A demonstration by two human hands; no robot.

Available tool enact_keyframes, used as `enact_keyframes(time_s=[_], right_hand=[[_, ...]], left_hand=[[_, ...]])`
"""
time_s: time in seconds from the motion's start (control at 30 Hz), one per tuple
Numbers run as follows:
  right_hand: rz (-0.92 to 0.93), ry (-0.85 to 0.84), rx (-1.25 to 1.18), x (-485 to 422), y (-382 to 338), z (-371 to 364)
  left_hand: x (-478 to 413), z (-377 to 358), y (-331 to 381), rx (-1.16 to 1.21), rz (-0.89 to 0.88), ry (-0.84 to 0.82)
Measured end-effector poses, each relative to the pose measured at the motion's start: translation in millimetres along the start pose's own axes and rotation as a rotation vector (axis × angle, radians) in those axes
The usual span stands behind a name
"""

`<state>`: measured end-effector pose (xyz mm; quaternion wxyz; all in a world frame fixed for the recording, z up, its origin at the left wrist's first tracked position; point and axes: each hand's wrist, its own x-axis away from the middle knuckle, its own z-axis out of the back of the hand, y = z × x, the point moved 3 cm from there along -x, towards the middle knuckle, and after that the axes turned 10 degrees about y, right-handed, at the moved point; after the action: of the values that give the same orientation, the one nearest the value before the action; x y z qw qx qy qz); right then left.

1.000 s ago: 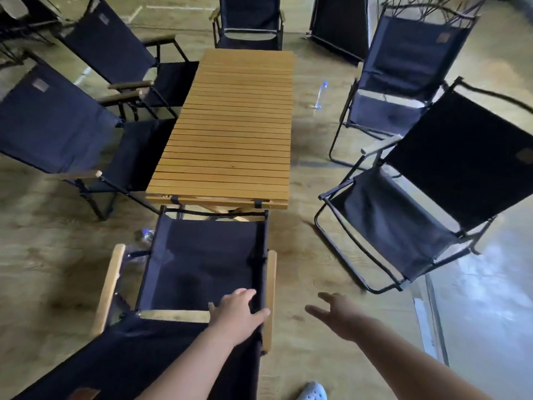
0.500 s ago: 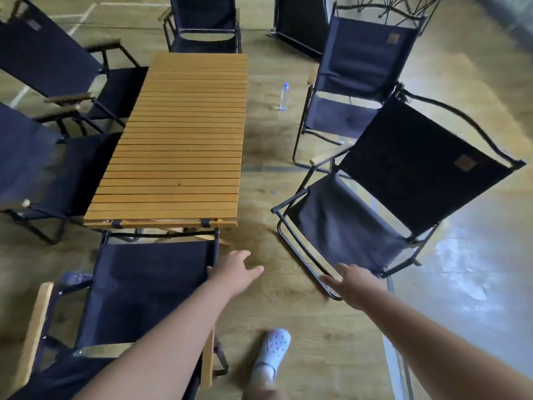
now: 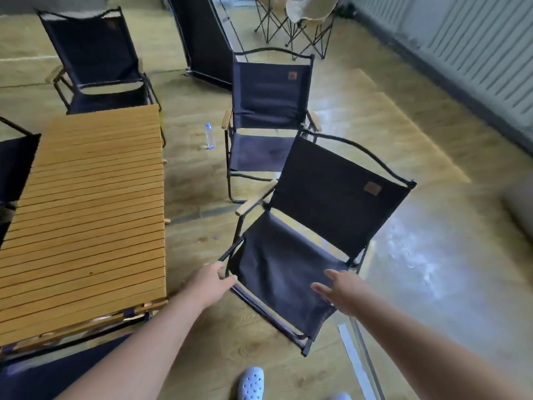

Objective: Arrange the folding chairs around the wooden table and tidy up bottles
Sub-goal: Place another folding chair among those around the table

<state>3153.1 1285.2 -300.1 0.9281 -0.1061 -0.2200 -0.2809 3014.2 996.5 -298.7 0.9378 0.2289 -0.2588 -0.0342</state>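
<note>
Both hands have left the chair at the table's near end and swung right to the near folding chair (image 3: 311, 241). Left hand (image 3: 212, 280) is at the front left corner of its black seat frame, fingertips against the bar; blur there, so I cannot tell whether it grips or only touches. Right hand (image 3: 343, 290) is over the front of the dark seat fabric, fingers spread and straight, holding nothing. That chair stands open, angled to the wooden table (image 3: 83, 215) and apart from its right side, with bare floor between. Second folding chair (image 3: 268, 116) sits just behind it, also open, facing the table. Clear water bottle (image 3: 210, 136) stands upright on the floor between the table's far right corner and the second chair. Another chair (image 3: 92, 62) is at the table's far end, close to the edge. Dark fabric of the end chair (image 3: 57, 370) shows bottom left. Beige chairs (image 3: 311, 15) at the back, well apart. White shoe (image 3: 251, 383) on the floor below the arms.
</note>
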Motion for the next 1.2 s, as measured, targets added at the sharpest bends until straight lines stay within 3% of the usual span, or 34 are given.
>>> enact_keyframes(time_s=[0.83, 1.2], right_hand=[[0.019, -0.014, -0.056, -138, 308, 86], [-0.031, -0.019, -0.109, -190, 395, 127]], left_hand=[[-19, -197, 296, -0.040, -0.001, -0.090], [-73, -225, 398, -0.062, 0.026, -0.099]])
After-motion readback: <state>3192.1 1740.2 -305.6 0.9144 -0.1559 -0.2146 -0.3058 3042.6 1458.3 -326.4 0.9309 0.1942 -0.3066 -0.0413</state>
